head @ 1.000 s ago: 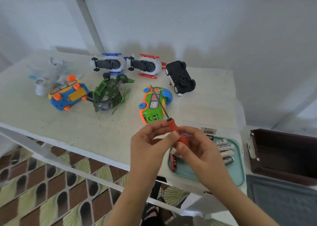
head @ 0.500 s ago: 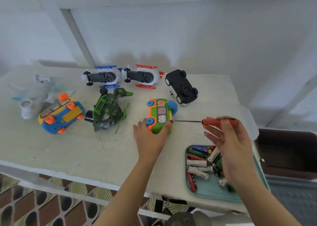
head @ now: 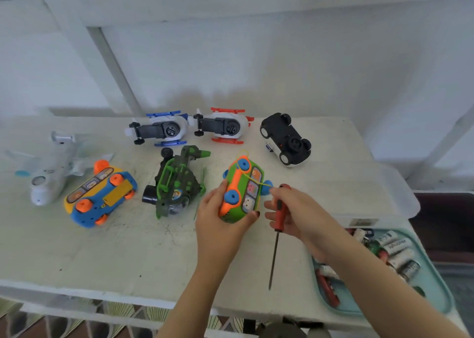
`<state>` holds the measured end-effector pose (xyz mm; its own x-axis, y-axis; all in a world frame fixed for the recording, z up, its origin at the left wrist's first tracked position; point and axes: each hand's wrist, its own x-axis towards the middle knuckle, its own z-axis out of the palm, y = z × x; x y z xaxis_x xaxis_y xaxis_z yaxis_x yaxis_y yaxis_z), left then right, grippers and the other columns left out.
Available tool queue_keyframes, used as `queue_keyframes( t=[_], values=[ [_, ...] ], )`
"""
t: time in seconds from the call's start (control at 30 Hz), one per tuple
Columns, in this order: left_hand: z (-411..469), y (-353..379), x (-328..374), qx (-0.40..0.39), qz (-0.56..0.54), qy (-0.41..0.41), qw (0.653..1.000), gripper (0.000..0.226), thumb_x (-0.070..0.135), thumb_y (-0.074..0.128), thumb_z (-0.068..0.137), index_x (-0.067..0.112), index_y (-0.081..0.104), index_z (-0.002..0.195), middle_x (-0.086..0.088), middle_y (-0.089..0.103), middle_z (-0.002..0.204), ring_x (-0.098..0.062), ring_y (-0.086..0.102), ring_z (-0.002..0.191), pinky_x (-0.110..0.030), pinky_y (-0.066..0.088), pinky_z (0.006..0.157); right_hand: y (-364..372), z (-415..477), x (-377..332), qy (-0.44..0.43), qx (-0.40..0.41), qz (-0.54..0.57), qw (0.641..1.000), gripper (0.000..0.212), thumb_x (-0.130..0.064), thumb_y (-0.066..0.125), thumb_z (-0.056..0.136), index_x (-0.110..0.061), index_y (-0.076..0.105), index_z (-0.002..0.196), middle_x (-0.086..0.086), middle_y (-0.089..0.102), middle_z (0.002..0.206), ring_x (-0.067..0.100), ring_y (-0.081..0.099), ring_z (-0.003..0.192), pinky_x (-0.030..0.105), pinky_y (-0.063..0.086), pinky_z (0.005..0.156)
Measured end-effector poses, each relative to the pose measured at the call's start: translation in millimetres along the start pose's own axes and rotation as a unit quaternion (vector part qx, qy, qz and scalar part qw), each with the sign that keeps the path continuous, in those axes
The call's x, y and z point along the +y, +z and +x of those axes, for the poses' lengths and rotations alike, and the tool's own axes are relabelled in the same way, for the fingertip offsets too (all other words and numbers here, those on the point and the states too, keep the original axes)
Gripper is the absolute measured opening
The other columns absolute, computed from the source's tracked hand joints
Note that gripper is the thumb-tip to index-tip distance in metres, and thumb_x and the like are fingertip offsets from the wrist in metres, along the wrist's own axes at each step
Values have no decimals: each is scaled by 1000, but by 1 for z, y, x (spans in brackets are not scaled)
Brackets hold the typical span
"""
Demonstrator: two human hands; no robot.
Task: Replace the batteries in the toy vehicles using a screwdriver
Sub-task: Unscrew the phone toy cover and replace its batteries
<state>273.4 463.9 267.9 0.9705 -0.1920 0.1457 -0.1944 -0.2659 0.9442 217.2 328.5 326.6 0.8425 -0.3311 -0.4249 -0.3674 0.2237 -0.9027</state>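
My left hand grips the green and orange toy bus at its near end and tilts it up on its side, blue wheels showing. Just right of the bus, my right hand holds a red-handled screwdriver with its thin shaft pointing down toward me. At the right, a teal tray holds several loose batteries, partly hidden behind my right forearm.
Other toys lie on the white table: a blue and yellow bus, a green helicopter, a pale airplane, two upturned white helicopters and an upturned black car. A dark box stands right of the table.
My left hand has closed round the green bus and tipped it up. My right hand moved left toward the bus, swinging the screwdriver from pointing left to pointing down toward me.
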Motion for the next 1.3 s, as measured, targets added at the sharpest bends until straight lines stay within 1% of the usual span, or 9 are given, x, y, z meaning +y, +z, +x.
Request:
queue_keyframes(
  t=[0.13,0.27,0.47,0.6,0.77,0.83,1.0,1.13,1.3],
  values=[
    [-2,-5,-6,23,155,157,975,94,13,89,59,20,42,141,-3,43,126,-18,42,115,-26,35,91,21,9,4,-16,3,-17,1000,27,-31,66,86,-17,45,78,9,56,88,19,56,81,39,52,81],
    [-8,-7,-15,-24,149,221,964,92,24,78,68,23,29,145,3,42,126,-1,35,117,-6,26,98,32,16,10,-67,76,-90,991,42,-23,76,79,-18,37,66,-4,42,63,10,47,61,21,43,60],
    [-2,-17,-16,-85,71,168,980,93,46,70,67,43,18,143,41,18,136,-14,34,133,-32,37,106,27,26,13,-56,81,-161,982,41,-21,77,76,-16,37,72,-2,41,68,12,47,66,22,42,61],
    [10,-14,-15,-213,-62,96,970,106,1,72,77,37,6,151,22,50,136,-7,57,119,-25,50,94,28,31,13,-51,80,-166,982,39,-27,75,80,-16,38,73,0,41,71,13,46,67,25,44,64],
    [21,-7,-29,-183,-56,70,979,112,11,79,75,37,1,150,36,56,116,2,62,103,-15,50,82,25,29,4,-81,124,-189,971,33,-39,48,96,-11,51,80,11,60,79,21,58,74,28,45,67],
    [24,-6,-29,-189,-71,67,977,112,5,80,75,40,1,146,41,54,117,6,60,105,-11,48,83,20,25,-4,-122,168,-202,957,34,-39,46,96,-7,56,88,13,65,84,8,59,67,17,44,61],
    [33,-5,-29,-212,-104,71,969,104,-5,68,82,30,1,153,1,51,139,-13,59,115,-24,49,92,9,4,-26,-296,214,-217,905,19,-29,68,85,-12,62,92,1,65,63,-4,52,45,5,37,52],
    [33,-2,-30,-196,-76,77,975,104,20,67,78,38,-4,153,-2,43,145,-23,52,126,-44,49,100,13,-2,-31,-380,258,-153,875,34,-23,77,77,-15,56,102,-2,69,70,2,63,56,7,42,60],
    [37,1,-31,-182,-60,79,978,114,43,79,72,48,-4,150,-6,23,158,-25,38,138,-44,47,103,18,-1,-30,-453,255,-135,843,25,-22,74,80,-16,66,103,-8,68,82,14,69,64,23,54,72]
  ],
)
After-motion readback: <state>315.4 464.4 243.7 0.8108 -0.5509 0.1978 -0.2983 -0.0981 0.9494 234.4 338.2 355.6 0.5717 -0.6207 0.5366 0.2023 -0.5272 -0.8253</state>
